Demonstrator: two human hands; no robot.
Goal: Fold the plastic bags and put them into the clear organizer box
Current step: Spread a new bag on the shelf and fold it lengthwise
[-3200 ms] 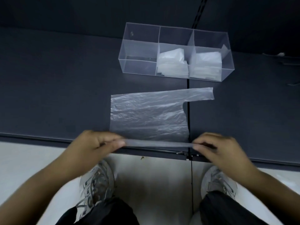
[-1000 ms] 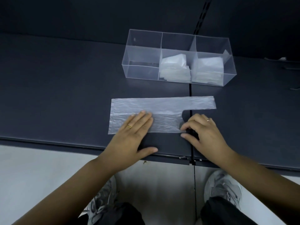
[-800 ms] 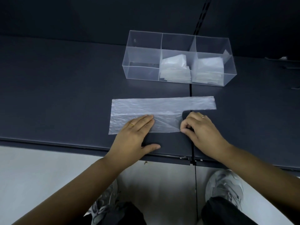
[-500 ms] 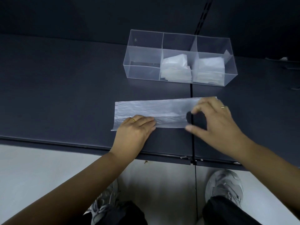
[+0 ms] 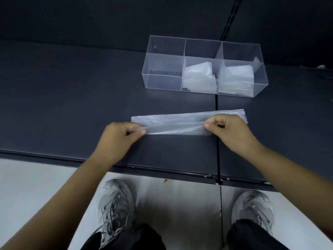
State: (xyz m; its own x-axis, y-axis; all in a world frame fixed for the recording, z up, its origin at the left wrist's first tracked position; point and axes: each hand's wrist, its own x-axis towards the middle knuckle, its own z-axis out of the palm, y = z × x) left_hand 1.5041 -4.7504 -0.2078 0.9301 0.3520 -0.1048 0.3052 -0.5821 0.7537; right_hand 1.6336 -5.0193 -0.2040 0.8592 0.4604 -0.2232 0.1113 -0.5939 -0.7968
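Shoes (image 5: 115,204) in grey are seen nearest, planted on a pale floor (image 5: 36,186), with dark trousers (image 5: 126,239) cut off by the bottom edge. Beyond them a dark table (image 5: 72,98) is seen, split by a seam (image 5: 217,150) running front to back. Over the table the left hand (image 5: 117,139) is held with thumb and forefinger pinched on the left end of a plastic bag (image 5: 173,125), the other fingers curled under. The right hand (image 5: 232,134) is held the same way, thumb and forefinger closed on the bag near its right end, the remaining fingers curled. The bag is folded into a long narrow strip lying across the seam, between the hands and the box; its near edge is lifted slightly by the two pinches, its far edge is left flat on the table, and its right tip is seen past the right hand. Further back a clear box (image 5: 162,82) with three compartments is set on the table, well apart from the strip. The left compartment is seen bare; a stack of folded bags (image 5: 200,76) is held in the middle compartment and a second stack (image 5: 237,78) in the right one. Behind, a dark wall (image 5: 126,18) with a slotted rail (image 5: 232,18) is seen.
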